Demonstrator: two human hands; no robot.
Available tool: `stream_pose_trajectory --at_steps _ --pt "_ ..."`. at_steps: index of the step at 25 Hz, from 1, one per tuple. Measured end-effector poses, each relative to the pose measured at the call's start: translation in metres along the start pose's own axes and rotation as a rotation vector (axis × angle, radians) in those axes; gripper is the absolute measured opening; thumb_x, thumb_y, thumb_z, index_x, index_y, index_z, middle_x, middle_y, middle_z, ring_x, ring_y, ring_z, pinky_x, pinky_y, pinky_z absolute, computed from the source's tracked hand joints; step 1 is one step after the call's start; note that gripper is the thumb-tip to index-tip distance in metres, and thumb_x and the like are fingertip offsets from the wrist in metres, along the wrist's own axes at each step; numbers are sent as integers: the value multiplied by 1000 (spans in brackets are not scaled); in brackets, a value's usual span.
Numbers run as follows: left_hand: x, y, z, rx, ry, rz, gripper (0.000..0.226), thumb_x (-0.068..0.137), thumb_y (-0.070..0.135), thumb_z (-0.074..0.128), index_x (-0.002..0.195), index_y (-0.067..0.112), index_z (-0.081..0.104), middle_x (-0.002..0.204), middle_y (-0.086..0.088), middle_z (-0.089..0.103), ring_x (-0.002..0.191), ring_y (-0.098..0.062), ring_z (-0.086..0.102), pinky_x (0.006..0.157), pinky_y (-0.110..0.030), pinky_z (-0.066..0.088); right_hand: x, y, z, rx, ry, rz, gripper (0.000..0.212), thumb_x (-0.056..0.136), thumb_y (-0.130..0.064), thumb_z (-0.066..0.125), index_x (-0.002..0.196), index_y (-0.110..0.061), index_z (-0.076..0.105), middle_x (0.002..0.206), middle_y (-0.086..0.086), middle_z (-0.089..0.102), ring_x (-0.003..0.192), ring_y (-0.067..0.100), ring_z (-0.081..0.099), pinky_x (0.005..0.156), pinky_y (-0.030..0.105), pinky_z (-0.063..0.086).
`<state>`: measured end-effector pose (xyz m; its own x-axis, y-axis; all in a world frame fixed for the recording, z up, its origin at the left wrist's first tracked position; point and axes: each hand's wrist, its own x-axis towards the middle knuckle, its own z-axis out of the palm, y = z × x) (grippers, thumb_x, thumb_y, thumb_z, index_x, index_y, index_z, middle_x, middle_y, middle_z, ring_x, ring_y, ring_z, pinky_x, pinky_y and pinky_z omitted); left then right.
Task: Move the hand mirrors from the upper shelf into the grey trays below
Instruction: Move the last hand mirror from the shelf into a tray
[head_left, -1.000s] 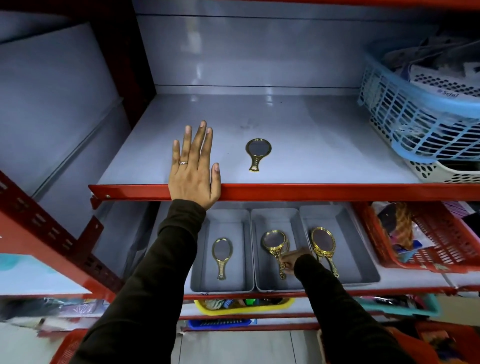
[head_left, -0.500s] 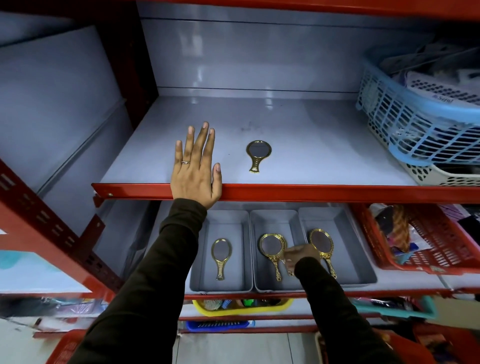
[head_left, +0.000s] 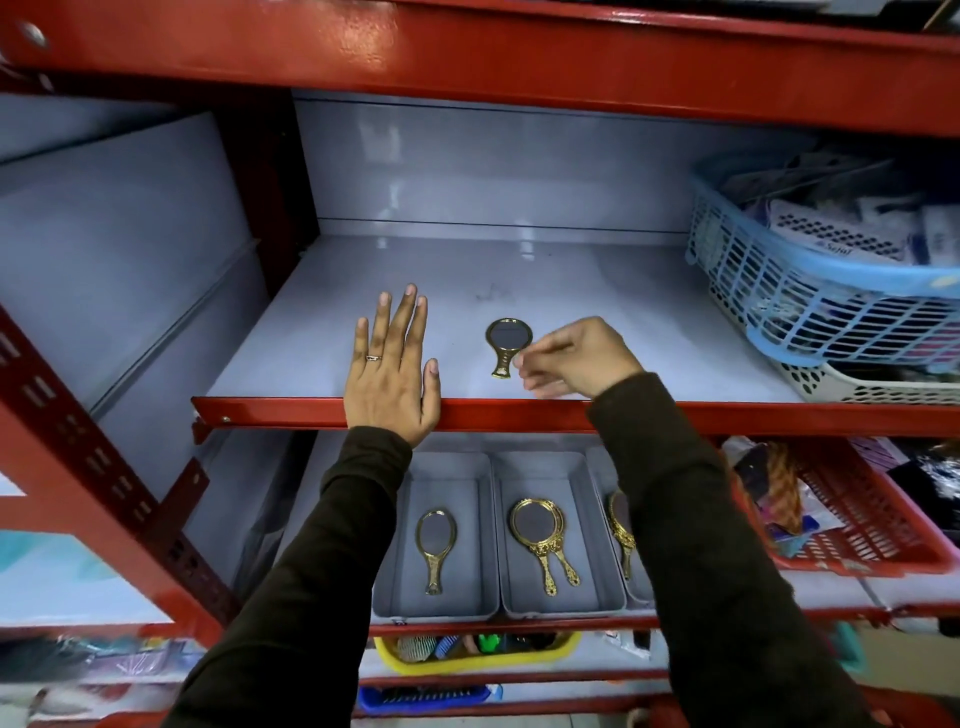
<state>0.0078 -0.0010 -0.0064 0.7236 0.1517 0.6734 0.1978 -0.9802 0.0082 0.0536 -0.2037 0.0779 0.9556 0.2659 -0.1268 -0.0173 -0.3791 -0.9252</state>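
One gold-framed hand mirror (head_left: 508, 344) lies flat on the upper shelf (head_left: 597, 312), handle toward me. My right hand (head_left: 576, 358) hovers just right of its handle, fingers curled and apart, holding nothing. Flat on the shelf's front edge rests my left hand (head_left: 392, 366), fingers spread, left of the mirror. Below stand three grey trays. The left tray (head_left: 395, 551) holds one mirror (head_left: 435, 545). Two stacked mirrors (head_left: 540, 538) lie in the middle tray (head_left: 589, 545). In the right tray (head_left: 636, 592) a mirror (head_left: 622, 530) is partly hidden by my right sleeve.
A blue lattice basket (head_left: 800, 291) full of packets sits on a white basket (head_left: 872, 384) at the upper shelf's right end. A red basket (head_left: 857, 519) stands right of the trays. Red shelf beams (head_left: 519, 57) run above and below. Yellow and blue bins (head_left: 478, 657) sit lower.
My right hand has let go of the mirror in the middle tray and risen to the upper shelf, beside the last mirror's handle. The left hand has stayed put. The view has tilted up.
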Motion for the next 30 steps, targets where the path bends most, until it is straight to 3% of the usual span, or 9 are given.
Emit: stream_pose_trajectory --at_steps 3,7,11,13,16,20,25,28,30 --pt "1 -1 0 -6 3 -1 71 88 34 32 153 10 18 161 -7 15 150 -25 9 122 -42 5 47 -3 28 -434 226 16 33 75 -22 79 98 0 70 86 8 71 81 27 74 76 32 61" --pt "1 -1 0 -14 -8 3 72 87 35 34 153 10 18 161 -8 15 150 -25 9 122 -42 5 66 -8 53 -698 239 54 34 83 -20 71 113 -6 65 111 11 69 105 28 67 76 29 49" --pt "1 -2 0 -24 -3 2 72 86 34 35 153 10 20 161 -7 16 150 -26 10 122 -43 6 74 -2 44 -576 199 166 45 75 -22 80 112 -3 64 107 13 71 101 28 70 82 31 55" --pt "1 -2 -1 -30 11 7 72 87 33 36 153 9 21 161 -7 17 150 -25 11 122 -42 6 74 4 35 -324 91 239 53 67 -14 87 111 4 63 100 17 74 89 28 73 86 35 59" --pt "0 -1 -2 -38 5 7 71 87 32 35 153 9 21 161 -6 18 150 -25 11 122 -42 8 58 3 19 14 -22 262 46 72 2 81 113 13 64 82 21 72 61 21 69 67 32 64" --pt "0 -1 -3 -32 -27 2 71 88 32 33 154 9 18 162 -7 13 150 -25 9 123 -42 9 13 -3 -3 250 -197 228 40 78 -3 77 115 9 68 84 14 71 66 13 67 65 23 63" --pt "0 -1 -3 -28 -39 2 69 91 33 29 154 8 17 162 -7 12 151 -25 8 123 -42 9 -43 25 -14 101 -480 212 16 83 -4 71 98 -4 75 78 7 76 61 8 71 58 16 59" --pt "0 0 -4 -41 -26 -1 68 91 32 29 153 8 18 161 -7 15 150 -25 11 122 -42 10 -54 61 5 -48 -684 330 10 84 -7 71 93 -8 75 74 2 76 62 6 71 62 15 60" --pt "-1 0 -3 -35 -20 -5 68 90 32 30 153 8 17 162 -7 14 150 -25 10 123 -42 9 -48 92 28 -113 -705 423 7 83 -9 73 90 -10 76 73 1 75 62 5 70 65 16 60"
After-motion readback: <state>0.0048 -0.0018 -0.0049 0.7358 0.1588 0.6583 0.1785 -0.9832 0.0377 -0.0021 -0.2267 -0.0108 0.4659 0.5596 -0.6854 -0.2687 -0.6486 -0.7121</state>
